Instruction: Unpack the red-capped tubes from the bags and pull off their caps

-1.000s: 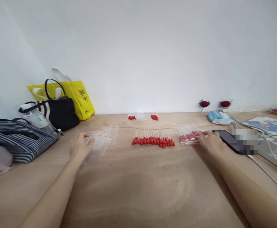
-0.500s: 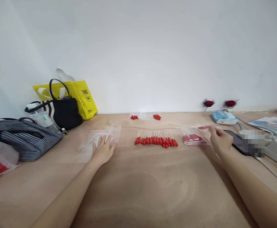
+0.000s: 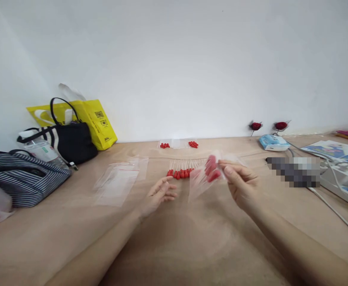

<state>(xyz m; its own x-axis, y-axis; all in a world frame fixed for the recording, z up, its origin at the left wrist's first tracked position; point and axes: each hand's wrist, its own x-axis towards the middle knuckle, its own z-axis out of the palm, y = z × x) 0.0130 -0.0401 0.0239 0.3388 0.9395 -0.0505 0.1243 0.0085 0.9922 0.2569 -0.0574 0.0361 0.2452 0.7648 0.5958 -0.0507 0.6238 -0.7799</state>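
My right hand [image 3: 241,180] pinches a clear plastic bag [image 3: 196,186] with red pieces inside, raised in front of the row and blurred by motion. My left hand [image 3: 161,193] hovers left of that bag, fingers apart and holding nothing. Behind the hands lies a row of thin pale sticks with red tips [image 3: 181,173], its right part hidden by the raised bag. Several flat clear zip bags [image 3: 118,182] with red seal lines lie on the table to the left. Farther back, a clear bag [image 3: 179,143] lies between two small clusters of red tips [image 3: 193,144].
On the left stand a striped pouch [image 3: 37,178], a black handbag [image 3: 80,141] and a yellow bag [image 3: 102,131]. At the right are a blue tissue pack [image 3: 273,143], two dark red flowers [image 3: 280,126], a white power strip [image 3: 343,190] with cables, and a printed sheet [image 3: 335,151].
My right hand has lifted the bag of red pieces off the table and brought it left. My left hand has moved off the flat zip bags toward the middle.
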